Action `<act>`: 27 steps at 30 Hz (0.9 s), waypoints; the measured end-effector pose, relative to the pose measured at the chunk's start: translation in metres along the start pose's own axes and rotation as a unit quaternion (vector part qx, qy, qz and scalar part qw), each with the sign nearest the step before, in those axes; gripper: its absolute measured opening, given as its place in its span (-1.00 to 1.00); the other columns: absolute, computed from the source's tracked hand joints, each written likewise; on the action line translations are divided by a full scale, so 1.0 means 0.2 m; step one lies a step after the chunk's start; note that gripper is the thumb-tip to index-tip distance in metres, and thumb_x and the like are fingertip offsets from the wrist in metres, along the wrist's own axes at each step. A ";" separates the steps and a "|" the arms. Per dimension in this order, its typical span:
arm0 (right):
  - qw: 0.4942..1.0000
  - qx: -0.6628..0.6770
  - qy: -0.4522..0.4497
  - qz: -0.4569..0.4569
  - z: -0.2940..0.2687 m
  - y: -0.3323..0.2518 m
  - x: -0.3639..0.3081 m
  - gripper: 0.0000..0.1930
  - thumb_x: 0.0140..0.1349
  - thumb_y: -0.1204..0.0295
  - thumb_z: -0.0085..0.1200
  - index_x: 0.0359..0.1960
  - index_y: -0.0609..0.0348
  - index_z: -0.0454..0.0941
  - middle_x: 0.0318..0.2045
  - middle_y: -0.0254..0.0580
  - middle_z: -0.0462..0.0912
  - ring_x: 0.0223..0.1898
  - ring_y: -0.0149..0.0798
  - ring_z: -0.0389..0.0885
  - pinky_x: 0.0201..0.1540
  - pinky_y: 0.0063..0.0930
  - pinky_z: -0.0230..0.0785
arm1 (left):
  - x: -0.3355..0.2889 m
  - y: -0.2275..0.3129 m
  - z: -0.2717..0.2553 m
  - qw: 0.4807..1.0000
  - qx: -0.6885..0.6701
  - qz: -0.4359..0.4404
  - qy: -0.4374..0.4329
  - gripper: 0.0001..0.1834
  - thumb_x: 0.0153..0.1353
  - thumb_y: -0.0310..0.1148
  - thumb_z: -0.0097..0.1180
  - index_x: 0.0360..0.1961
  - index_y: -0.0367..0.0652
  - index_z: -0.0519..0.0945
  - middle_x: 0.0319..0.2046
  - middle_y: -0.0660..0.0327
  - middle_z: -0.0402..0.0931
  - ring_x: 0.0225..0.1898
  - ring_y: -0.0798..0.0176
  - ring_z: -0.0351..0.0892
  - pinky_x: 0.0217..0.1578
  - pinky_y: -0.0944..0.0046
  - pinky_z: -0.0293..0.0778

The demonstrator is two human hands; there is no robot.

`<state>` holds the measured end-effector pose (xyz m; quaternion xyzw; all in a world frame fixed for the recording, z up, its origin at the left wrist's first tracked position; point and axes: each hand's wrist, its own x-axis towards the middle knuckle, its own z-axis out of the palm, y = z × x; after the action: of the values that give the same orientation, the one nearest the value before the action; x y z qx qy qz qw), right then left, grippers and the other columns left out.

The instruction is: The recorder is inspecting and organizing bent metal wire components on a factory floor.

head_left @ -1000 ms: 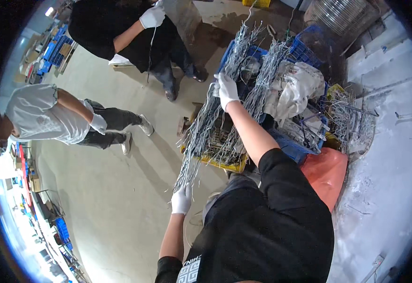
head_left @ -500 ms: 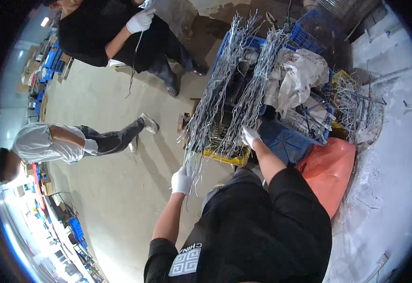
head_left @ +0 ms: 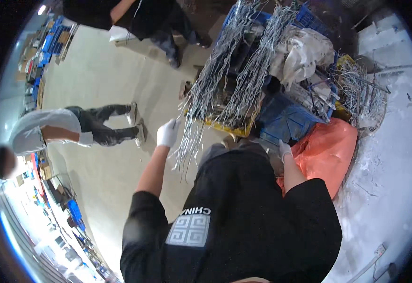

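My left hand (head_left: 167, 133), in a white glove, is just left of the lower ends of a long bundle of twisted grey metal wires (head_left: 210, 92). Its fingers look drawn together, and whatever they may hold is too small to make out. A second wire bundle (head_left: 255, 66) lies alongside, to the right. Both bundles stretch over crates, their loose ends hanging past a yellow crate (head_left: 224, 128). My right hand (head_left: 285, 150), gloved too, is low beside an orange-red plastic sack (head_left: 328, 146), with a finger stretched out and nothing visible in it.
A blue crate (head_left: 286, 120) stands right of the wires, with a whitish sack (head_left: 305, 52) behind it. More tangled wire (head_left: 359, 94) is piled near the white wall. One person (head_left: 60, 129) stands at left; another in black (head_left: 154, 21) stands at far left of the crates.
My left hand has moved up and left, off the wire ends. My right hand has left the second bundle and come down to the right, beside the sack. The person at left has shifted stance.
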<state>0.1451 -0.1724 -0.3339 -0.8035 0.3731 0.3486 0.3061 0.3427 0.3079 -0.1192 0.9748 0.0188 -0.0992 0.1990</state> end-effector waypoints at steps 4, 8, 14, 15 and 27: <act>0.968 0.249 0.017 -0.034 -0.15 -0.27 -0.21 -0.44 0.27 0.04 -0.22 -0.11 0.41 0.49 -0.26 0.03 0.58 -0.25 -0.13 0.52 -0.18 -0.42 0.32 | 0.02 -0.04 0.11 0.981 0.175 0.033 -0.081 -0.60 0.21 -0.03 -0.23 -0.43 -0.13 0.49 -0.48 0.04 0.56 -0.43 -0.15 0.52 -0.42 -0.04 0.40; 0.934 0.350 0.035 -0.061 -0.16 -0.37 -0.56 -0.46 0.25 0.01 -0.14 -0.21 0.37 0.52 -0.35 -0.03 0.59 -0.39 -0.17 0.54 -0.34 -0.44 0.37 | -0.02 -0.15 0.33 0.981 0.133 -0.047 -0.137 -0.58 0.21 -0.04 -0.25 -0.30 -0.11 0.55 -0.37 0.00 0.58 -0.32 -0.16 0.56 -0.35 -0.07 0.42; 0.896 0.435 -0.045 0.074 0.11 0.23 -0.88 -0.61 0.24 -0.01 -0.08 -0.32 0.09 0.44 -0.59 -0.28 0.49 -0.74 -0.42 0.32 -0.73 -0.61 0.14 | -0.09 -0.25 0.56 0.979 -0.023 -0.123 -0.161 -0.50 0.18 0.04 -0.26 -0.18 -0.09 0.57 -0.25 -0.02 0.57 -0.22 -0.16 0.53 -0.26 -0.03 0.43; 0.683 0.640 -0.326 -0.131 0.15 0.65 -0.86 -0.62 0.24 0.00 -0.08 -0.29 0.07 0.44 -0.61 -0.29 0.49 -0.77 -0.40 0.31 -0.77 -0.58 0.11 | -0.03 -0.13 0.61 0.981 -0.047 -0.076 -0.171 -0.49 0.17 0.05 -0.26 -0.16 -0.09 0.57 -0.23 -0.02 0.57 -0.21 -0.16 0.53 -0.24 -0.02 0.43; 0.644 0.701 -0.240 -0.189 0.60 0.99 -1.42 -0.59 0.20 -0.02 -0.03 -0.29 0.10 0.45 -0.61 -0.32 0.49 -0.74 -0.43 0.33 -0.70 -0.59 0.13 | -0.11 -0.47 0.78 0.967 -0.158 -0.164 -0.117 -0.55 0.11 0.04 -0.15 -0.19 -0.04 0.59 -0.30 0.07 0.59 -0.28 -0.16 0.51 -0.25 0.06 0.42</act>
<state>-0.1921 -0.0788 -0.2237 -0.2893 0.2596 0.0983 0.9161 0.2844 0.3323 -0.2912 0.8961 0.1700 -0.2398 0.3325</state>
